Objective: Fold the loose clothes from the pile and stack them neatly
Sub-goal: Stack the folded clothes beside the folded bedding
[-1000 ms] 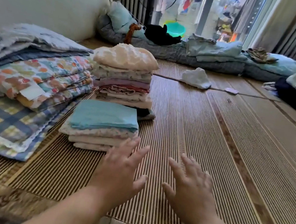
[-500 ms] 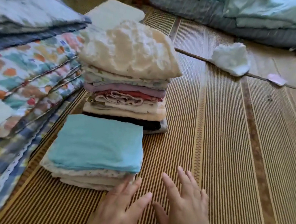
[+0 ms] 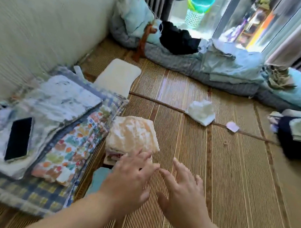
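Hovering, both grips wide, nothing held: left hand [image 3: 128, 180] at folded stack [image 3: 132, 136] near corner, right hand [image 3: 182, 196] over mat [image 3: 241, 195]; quilts [image 3: 54, 138] hem stack's left.

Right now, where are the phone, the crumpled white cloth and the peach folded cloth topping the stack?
phone [image 3: 18, 138]: head view, middle of its dark screen.
crumpled white cloth [image 3: 201, 112]: head view, centre of the bundle.
peach folded cloth [image 3: 133, 133]: head view, middle of its top face.
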`<control>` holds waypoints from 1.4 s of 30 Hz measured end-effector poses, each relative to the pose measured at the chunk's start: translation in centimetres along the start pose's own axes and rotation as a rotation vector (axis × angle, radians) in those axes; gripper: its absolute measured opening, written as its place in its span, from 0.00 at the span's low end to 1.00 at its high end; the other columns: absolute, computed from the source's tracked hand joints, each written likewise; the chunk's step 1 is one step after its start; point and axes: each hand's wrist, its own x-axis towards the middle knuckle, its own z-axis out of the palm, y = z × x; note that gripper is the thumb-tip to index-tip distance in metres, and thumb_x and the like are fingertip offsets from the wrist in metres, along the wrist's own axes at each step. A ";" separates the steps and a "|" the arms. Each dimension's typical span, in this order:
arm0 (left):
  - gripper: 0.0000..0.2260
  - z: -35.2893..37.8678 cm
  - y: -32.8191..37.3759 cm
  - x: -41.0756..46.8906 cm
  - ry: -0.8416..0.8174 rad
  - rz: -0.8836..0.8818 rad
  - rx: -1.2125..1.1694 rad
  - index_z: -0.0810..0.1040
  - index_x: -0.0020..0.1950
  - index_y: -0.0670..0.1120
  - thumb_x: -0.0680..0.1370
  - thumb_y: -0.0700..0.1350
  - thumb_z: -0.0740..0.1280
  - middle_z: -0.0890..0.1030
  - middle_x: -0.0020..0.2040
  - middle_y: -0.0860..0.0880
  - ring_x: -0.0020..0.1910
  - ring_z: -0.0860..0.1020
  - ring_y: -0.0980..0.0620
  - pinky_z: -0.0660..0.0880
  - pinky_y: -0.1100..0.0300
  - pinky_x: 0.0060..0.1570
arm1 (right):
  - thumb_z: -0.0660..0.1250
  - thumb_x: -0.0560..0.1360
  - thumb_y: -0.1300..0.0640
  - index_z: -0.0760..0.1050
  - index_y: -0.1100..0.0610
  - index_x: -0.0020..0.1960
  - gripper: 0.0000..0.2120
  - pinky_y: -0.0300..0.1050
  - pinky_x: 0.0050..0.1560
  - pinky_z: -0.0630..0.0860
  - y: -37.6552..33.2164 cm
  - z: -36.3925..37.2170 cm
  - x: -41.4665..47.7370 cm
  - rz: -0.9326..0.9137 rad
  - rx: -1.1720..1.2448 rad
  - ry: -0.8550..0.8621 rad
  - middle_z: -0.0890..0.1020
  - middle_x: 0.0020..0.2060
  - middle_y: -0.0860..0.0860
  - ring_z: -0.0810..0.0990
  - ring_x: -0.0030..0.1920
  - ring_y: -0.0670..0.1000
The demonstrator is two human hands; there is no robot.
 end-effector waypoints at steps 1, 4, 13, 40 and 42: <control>0.28 -1.8 -0.2 0.0 0.011 0.017 0.010 0.59 0.75 0.60 0.75 0.57 0.61 0.53 0.78 0.53 0.78 0.44 0.52 0.43 0.53 0.73 | 0.63 0.76 0.42 0.57 0.43 0.76 0.31 0.64 0.73 0.50 -0.8 -1.1 0.3 -0.002 -0.027 -0.007 0.53 0.78 0.52 0.51 0.77 0.54; 0.29 -5.4 -2.0 0.1 -0.017 0.082 0.079 0.62 0.73 0.60 0.73 0.56 0.65 0.59 0.77 0.50 0.77 0.52 0.48 0.53 0.48 0.73 | 0.61 0.76 0.42 0.54 0.41 0.76 0.31 0.62 0.74 0.46 -2.9 -2.7 1.7 0.029 -0.020 -0.013 0.50 0.78 0.50 0.49 0.77 0.51; 0.28 -4.6 -8.8 4.4 -0.145 -0.032 0.137 0.58 0.75 0.59 0.75 0.54 0.59 0.51 0.79 0.51 0.78 0.45 0.50 0.45 0.47 0.74 | 0.61 0.76 0.41 0.56 0.41 0.75 0.30 0.63 0.73 0.50 -3.2 -1.3 9.7 0.093 0.042 -0.052 0.54 0.78 0.50 0.55 0.76 0.52; 0.34 21.2 -28.9 16.8 -0.557 -0.936 -1.353 0.79 0.60 0.47 0.59 0.63 0.76 0.85 0.51 0.43 0.50 0.84 0.46 0.79 0.55 0.47 | 0.80 0.63 0.50 0.60 0.52 0.74 0.46 0.59 0.65 0.72 8.4 27.2 30.2 0.613 1.368 -0.494 0.77 0.63 0.56 0.78 0.61 0.58; 0.35 21.7 -29.4 16.9 -0.559 -0.951 -1.356 0.78 0.62 0.46 0.60 0.63 0.76 0.84 0.52 0.43 0.51 0.83 0.45 0.78 0.53 0.50 | 0.77 0.66 0.52 0.60 0.51 0.74 0.42 0.58 0.66 0.71 8.5 27.7 30.2 0.587 1.435 -0.469 0.76 0.64 0.56 0.77 0.62 0.58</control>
